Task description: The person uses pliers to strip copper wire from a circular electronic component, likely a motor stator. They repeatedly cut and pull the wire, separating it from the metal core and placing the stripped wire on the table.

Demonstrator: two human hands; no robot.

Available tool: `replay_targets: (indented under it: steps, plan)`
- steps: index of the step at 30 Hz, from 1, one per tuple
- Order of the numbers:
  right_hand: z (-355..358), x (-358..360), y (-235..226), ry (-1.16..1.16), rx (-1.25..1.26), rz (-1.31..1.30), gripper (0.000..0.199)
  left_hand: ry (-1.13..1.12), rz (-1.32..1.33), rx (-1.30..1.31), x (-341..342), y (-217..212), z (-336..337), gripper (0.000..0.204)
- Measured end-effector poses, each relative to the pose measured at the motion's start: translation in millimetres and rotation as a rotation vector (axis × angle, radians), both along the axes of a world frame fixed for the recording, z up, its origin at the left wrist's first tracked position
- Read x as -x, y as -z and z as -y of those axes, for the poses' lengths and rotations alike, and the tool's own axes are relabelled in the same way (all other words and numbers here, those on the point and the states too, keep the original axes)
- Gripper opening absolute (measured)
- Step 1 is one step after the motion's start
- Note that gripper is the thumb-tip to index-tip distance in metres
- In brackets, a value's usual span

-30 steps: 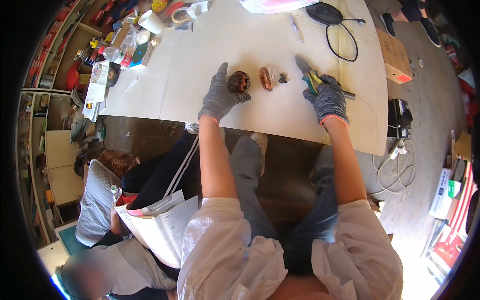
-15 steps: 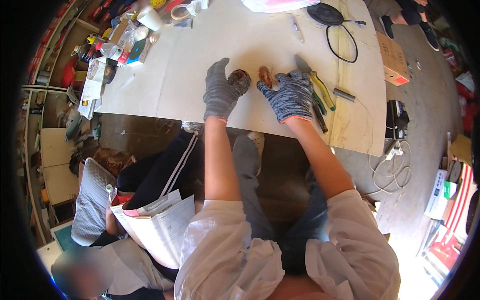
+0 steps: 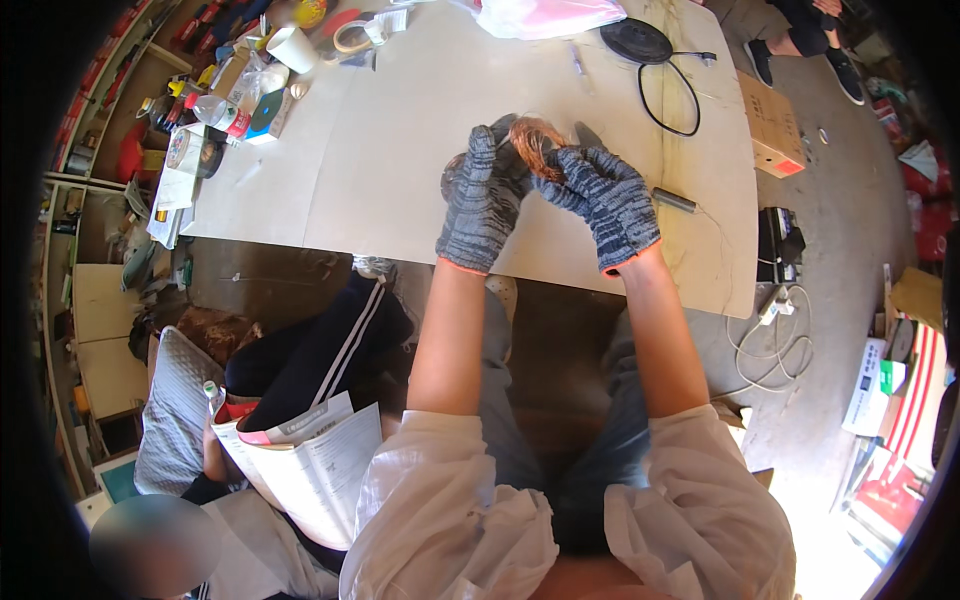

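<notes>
Both my hands wear grey knit gloves with orange cuffs and are raised together over the white table (image 3: 400,170). A bundle of copper-coloured wire (image 3: 533,143) sits between them. My left hand (image 3: 482,195) grips it from the left and partly covers a dark round part. My right hand (image 3: 600,195) pinches the wire from the right. A metal tool tip (image 3: 588,135) shows just behind my right hand on the table.
A black round disc with a looped cable (image 3: 640,42) lies at the back of the table, a small grey cylinder (image 3: 675,200) to the right. Cup, tape, bottles clutter the back left (image 3: 250,90). A seated person reads papers (image 3: 300,460) at lower left. A cardboard box (image 3: 772,125) stands right.
My right hand left the tools on the table and came across to the left. Both hands lifted the copper wire bundle off the table and now hold it together.
</notes>
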State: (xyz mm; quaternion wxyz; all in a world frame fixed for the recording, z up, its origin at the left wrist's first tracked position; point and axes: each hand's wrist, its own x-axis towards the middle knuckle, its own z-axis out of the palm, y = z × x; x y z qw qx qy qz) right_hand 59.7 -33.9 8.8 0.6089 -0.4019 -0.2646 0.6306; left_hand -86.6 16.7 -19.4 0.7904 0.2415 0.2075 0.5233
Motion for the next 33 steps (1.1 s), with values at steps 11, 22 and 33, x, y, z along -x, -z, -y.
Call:
replay_targets:
  steps: [11, 22, 33]
  plan:
    - [14.5, 0.6, -10.3, 0.017, 0.002, 0.309, 0.021, -0.079, -0.181, -0.413, -29.9, -24.8, 15.1, 0.058]
    - [25.7, -1.2, -19.6, 0.157, -0.316, 1.292, 0.028, -0.152, 0.078, -0.199, -45.6, -18.6, 20.0, 0.039]
    - [24.4, 4.0, -14.7, 0.156, -0.404, 1.029, 0.032, -0.118, 0.219, -0.152, -43.1, -13.0, 16.7, 0.038]
